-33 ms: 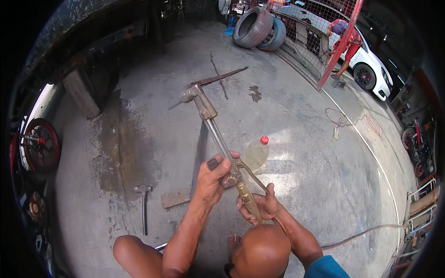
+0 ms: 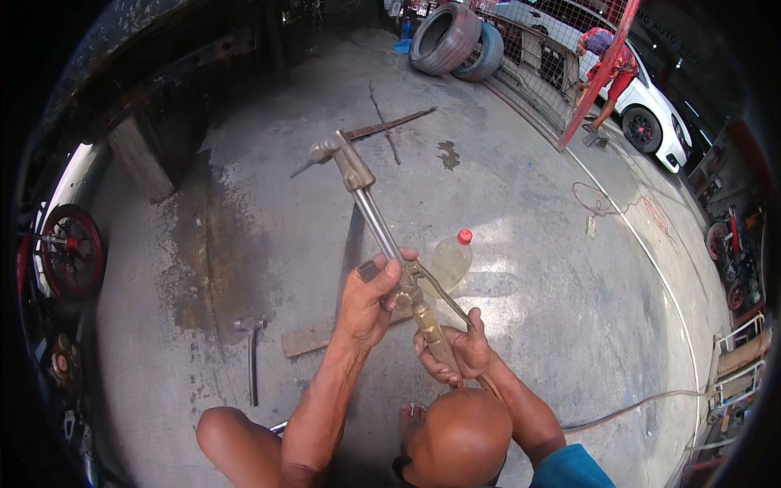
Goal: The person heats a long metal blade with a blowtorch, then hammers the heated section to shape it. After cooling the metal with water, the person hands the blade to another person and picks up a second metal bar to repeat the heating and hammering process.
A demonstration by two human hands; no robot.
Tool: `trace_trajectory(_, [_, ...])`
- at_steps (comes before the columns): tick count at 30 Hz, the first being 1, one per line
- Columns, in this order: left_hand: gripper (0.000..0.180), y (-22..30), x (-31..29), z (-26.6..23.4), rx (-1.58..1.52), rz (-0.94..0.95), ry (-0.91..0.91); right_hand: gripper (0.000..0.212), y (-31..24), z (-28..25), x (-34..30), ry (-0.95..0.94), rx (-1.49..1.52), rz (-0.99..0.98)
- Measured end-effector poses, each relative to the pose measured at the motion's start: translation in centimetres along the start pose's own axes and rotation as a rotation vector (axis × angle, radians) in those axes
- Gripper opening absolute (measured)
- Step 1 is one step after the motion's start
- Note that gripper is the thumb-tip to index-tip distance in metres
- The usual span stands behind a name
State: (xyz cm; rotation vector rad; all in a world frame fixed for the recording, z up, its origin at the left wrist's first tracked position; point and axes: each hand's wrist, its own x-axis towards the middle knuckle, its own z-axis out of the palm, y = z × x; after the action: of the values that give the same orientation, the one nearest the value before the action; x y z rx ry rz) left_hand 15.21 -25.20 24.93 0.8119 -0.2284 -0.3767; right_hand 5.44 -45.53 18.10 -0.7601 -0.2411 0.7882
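Observation:
A metal cutting torch (image 2: 377, 226) slants across the middle of the view, its angled head and nozzle pointing away to the far left. My left hand (image 2: 368, 302) is closed around its tubes just ahead of the valve, thumb on top. A small dark block-like piece (image 2: 368, 271) shows between the fingers of that hand; I cannot make out what it is. My right hand (image 2: 460, 351) wraps the brass rear handle from below, with the thumb by the end of the long lever (image 2: 446, 298). Behind the lever stands a clear bottle (image 2: 452, 259) with a red cap.
A hammer (image 2: 253, 358) and a flat board (image 2: 307, 342) lie on the concrete floor. Farther off are crossed metal strips (image 2: 390, 124), two tyres (image 2: 445, 41) and a wire-mesh gate (image 2: 541, 41). Beyond it, a person (image 2: 612, 65) bends beside a white car (image 2: 669, 134). A hose (image 2: 634, 404) runs right.
The torch head has shifted slightly up and to the left in the picture. The whole view has moved a little too. Both hands keep their grip.

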Motion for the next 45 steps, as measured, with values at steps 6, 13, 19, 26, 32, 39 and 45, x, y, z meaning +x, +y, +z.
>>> trace_trajectory(6, [0.056, 4.2, 5.2, 2.0, 0.369, 0.049, 0.084, 0.109, -8.5, 4.9, 4.5, 0.358, -0.126, -0.139])
trace_trajectory(13, [0.051, -6.9, -0.7, 0.6, 0.43, -0.156, 0.101, 0.1, -14.9, 1.0, 8.7, 0.464, -0.19, -0.314])
trace_trajectory(19, [0.05, -6.8, -1.9, 0.5, 0.662, 0.022, 0.134, 0.098, -14.4, -0.5, 10.2, 0.525, -0.145, -0.349])
trace_trajectory(26, [0.047, -8.4, -2.8, -0.8, 0.887, 0.246, 0.039, 0.098, -12.2, -1.0, 9.4, 0.497, -0.05, -0.288])
trace_trajectory(32, [0.051, -9.2, -4.1, -0.1, 0.869, 0.119, 0.154, 0.099, -10.8, -0.6, 9.3, 0.5, -0.04, -0.261])
trace_trajectory(39, [0.059, -6.7, -1.3, -4.4, 0.709, -0.132, 0.18, 0.102, -8.9, -0.5, 7.7, 0.529, -0.093, -0.233])
trace_trajectory(45, [0.046, 4.1, 6.4, -8.8, 1.321, -0.06, 0.436, 0.101, -5.0, -0.2, 5.8, 0.474, -0.042, -0.264])
